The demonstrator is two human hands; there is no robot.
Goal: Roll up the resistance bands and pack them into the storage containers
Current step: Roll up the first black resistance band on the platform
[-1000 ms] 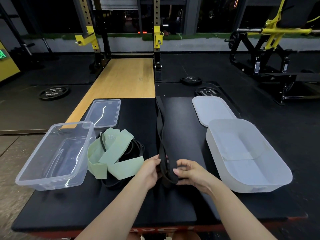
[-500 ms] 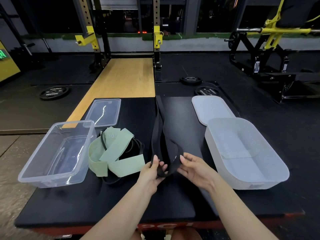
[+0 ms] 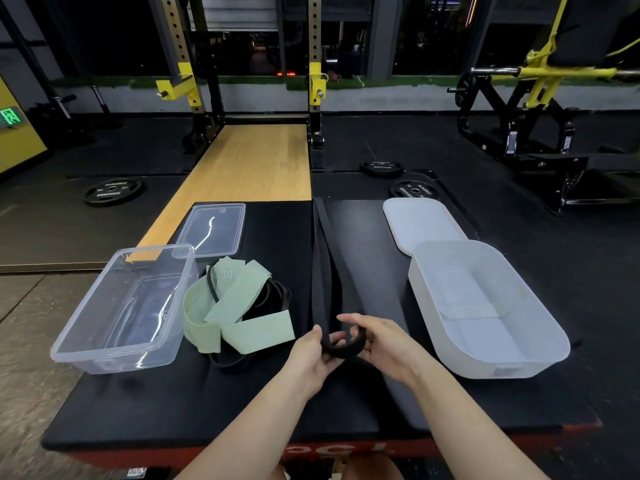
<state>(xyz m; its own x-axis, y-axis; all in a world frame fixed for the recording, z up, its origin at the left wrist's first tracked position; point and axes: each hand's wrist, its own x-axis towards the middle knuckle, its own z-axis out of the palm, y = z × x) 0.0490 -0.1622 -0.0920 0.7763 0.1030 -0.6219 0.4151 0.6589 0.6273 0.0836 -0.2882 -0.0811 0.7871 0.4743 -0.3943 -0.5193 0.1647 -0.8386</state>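
A long black resistance band [image 3: 320, 271] lies stretched away from me down the middle of the black padded platform [image 3: 207, 403]. Its near end is curled into a small loop between my hands. My left hand [image 3: 311, 355] pinches the loop from the left, and my right hand [image 3: 377, 344] curls round it from the right. A pale green band [image 3: 239, 306] lies crumpled over thin black bands [image 3: 273, 296] to the left. A clear container [image 3: 86, 337] stands at the left with nothing in it, an opaque white container [image 3: 540, 323] at the right.
A clear lid [image 3: 211, 230] lies behind the clear container, and a white lid [image 3: 419, 220] behind the white one. Weight plates [image 3: 112, 192] lie on the gym floor beyond, with a squat rack [image 3: 183, 77] and a wooden lifting strip [image 3: 249, 161] behind.
The band's near end went from a wide open fold to a tight small loop between my hands. Both hands shifted a little toward me and closed in on it.
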